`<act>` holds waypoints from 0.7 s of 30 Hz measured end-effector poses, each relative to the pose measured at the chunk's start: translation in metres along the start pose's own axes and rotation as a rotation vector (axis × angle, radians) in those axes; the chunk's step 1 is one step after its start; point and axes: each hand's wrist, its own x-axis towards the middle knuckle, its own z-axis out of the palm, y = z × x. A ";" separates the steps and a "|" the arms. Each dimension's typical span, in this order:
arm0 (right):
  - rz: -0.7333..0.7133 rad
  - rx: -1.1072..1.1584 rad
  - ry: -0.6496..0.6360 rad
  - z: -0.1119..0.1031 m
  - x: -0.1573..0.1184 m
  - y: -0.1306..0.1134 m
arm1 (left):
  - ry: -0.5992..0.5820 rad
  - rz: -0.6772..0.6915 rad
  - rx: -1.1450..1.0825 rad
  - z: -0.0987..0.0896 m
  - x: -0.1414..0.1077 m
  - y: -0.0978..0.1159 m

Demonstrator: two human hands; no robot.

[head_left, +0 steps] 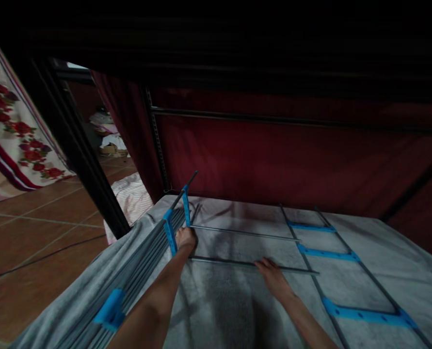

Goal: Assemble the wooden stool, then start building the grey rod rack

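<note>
Two metal rods reach rightward across the grey sheet from a raised frame with blue connectors [169, 231]. My left hand [185, 238] is closed at the left end of the nearer rod [226, 262], beside the lower blue connector; its fingertips are partly hidden. My right hand [268, 269] has its fingers bent over the same rod near its middle. The farther rod [245, 233] runs from the other connector and is untouched. On the right lies a ladder-like frame of grey rods with blue crosspieces [328, 254], near the rods' right ends.
Several loose grey rods [143, 271] lie along the left side of the bed, with a blue piece [111, 309] over them. A black post [88, 179] rises at the left edge. Dark red cloth [259, 165] hangs behind, crossed by a metal bar [237, 117].
</note>
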 end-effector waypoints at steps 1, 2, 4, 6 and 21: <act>-0.010 0.017 -0.015 -0.003 0.005 -0.003 | 0.001 0.001 0.005 -0.004 0.002 -0.002; -0.017 0.029 -0.024 -0.006 0.010 -0.008 | 0.004 0.003 0.011 -0.009 0.005 -0.005; -0.010 0.033 -0.031 -0.010 0.017 -0.022 | 0.002 0.009 0.022 -0.018 0.011 -0.012; 0.003 0.022 -0.045 -0.009 0.020 -0.036 | -0.013 0.011 0.035 -0.026 0.016 -0.021; 0.063 0.077 -0.180 0.002 0.008 -0.041 | -0.049 0.114 0.082 -0.019 -0.005 -0.029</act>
